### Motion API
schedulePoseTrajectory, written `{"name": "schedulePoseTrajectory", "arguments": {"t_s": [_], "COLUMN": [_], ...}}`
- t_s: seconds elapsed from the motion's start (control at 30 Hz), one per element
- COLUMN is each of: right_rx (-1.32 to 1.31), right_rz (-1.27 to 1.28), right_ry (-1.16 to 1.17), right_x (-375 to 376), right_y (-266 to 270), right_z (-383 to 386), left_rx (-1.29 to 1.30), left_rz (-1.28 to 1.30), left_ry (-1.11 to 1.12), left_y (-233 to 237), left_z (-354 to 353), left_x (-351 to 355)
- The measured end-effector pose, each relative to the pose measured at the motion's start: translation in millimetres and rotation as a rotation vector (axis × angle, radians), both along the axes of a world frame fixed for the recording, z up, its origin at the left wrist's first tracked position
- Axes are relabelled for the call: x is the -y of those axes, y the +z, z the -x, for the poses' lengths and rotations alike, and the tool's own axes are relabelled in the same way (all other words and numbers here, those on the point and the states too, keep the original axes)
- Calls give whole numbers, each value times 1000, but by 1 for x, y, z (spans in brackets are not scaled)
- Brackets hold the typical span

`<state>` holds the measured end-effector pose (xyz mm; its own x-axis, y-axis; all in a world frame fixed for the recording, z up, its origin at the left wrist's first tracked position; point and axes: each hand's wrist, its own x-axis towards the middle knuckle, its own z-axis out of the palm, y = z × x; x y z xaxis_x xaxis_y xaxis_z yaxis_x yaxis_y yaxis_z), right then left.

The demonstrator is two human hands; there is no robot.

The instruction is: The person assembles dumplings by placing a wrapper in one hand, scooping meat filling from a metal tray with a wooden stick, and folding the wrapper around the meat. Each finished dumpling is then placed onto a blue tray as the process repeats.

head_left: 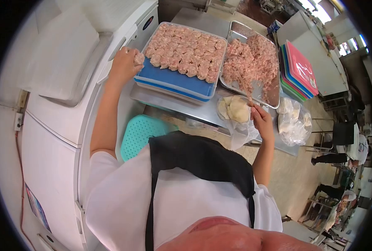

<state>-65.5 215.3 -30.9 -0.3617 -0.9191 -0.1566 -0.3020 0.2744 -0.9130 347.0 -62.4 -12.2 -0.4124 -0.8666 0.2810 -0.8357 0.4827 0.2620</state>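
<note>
My left hand [124, 66] is closed around a meat-filled dumpling [139, 58], beside the left edge of a blue tray [173, 83]. Rows of open-topped dumplings [186, 50] cover the far part of that tray. My right hand [261, 120] grips a thin, meat-smeared spreader [249, 96]; its exact shape is hard to make out. The spreader's tip reaches the near edge of a metal pan [271, 99] heaped with minced meat [253, 58]. Just left of the right hand, pale round wrappers [235, 109] lie stacked in a clear plastic bag.
Stacked coloured trays [299, 69] stand right of the pan, near more bagged wrappers [294, 119]. Everything rests on a metal table [186, 108]. A turquoise perforated stool [143, 134] is below it. White freezers [48, 121] line the left. Other people [353, 150] are far right.
</note>
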Motion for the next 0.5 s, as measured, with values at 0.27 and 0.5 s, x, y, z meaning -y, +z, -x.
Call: {"name": "schedulePoseTrajectory", "arguments": {"t_s": [0.27,0.5], "right_rx": [73,44], "right_rz": [47,10], "right_ry": [-99,-119], "right_x": [-5,2], "right_y": [-5,-7], "right_z": [-6,-7], "left_rx": [-5,-10], "left_rz": [222,103], "left_ry": [-34,-237], "left_y": [-44,-28], "left_z": [15,1], "left_x": [32,36]}}
